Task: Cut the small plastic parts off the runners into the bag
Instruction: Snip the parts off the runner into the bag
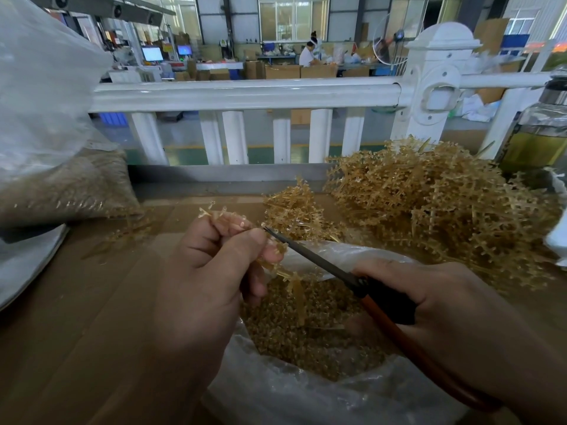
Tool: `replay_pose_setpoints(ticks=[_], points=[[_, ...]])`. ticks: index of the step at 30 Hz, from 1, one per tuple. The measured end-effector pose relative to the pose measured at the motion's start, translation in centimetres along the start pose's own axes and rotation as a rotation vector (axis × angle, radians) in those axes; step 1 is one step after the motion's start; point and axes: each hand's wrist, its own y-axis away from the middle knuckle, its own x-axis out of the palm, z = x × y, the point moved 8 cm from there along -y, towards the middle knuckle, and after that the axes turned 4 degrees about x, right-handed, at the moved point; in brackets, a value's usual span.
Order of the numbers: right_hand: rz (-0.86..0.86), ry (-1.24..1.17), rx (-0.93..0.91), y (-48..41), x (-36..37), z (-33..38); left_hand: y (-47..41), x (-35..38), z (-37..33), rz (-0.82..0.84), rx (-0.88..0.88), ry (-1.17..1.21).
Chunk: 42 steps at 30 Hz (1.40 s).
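Clear plastic bag (306, 400) lies open nearest the camera on brown cardboard (92, 302), holding a bed of small amber cut parts (306, 332). Left hand (211, 271) is over the bag's left rim, thumb and fingers curled, pinching one amber runner (291, 280) whose stalk hangs down over the bag mouth. Right hand (435, 296) is over the bag's right side, fingers wrapped round the black and orange-brown handles of the scissors (310, 256). The dark blades lie nearly together and their tip is at the runner, just beside the left thumb. Beyond the bag there is a small heap of runners (291, 210), and beyond it to the right a large heap (429, 204). To the far left of the bag is a second filled plastic sack (61, 185). To the far right is a bottle of yellowish liquid (540, 136) with no legible label. A white railing (245, 93) stands behind the bag, and monitors (152, 53) past it are too small to read.
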Motion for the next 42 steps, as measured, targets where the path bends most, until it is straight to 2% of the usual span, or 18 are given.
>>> replay_pose_setpoints(ticks=[17, 32, 42], points=[[0.091, -0.062, 0.057, -0.03, 0.53, -0.31, 0.17, -0.43, 0.29, 0.002, -0.031, 0.015], [0.011, -0.066, 0.021, 0.02, 0.19, -0.39, 0.36, 0.28, 0.02, 0.041, -0.036, 0.011], [0.051, -0.064, 0.032, 0.08, 0.28, -0.42, 0.34, 0.41, 0.09, 0.062, -0.035, 0.009]])
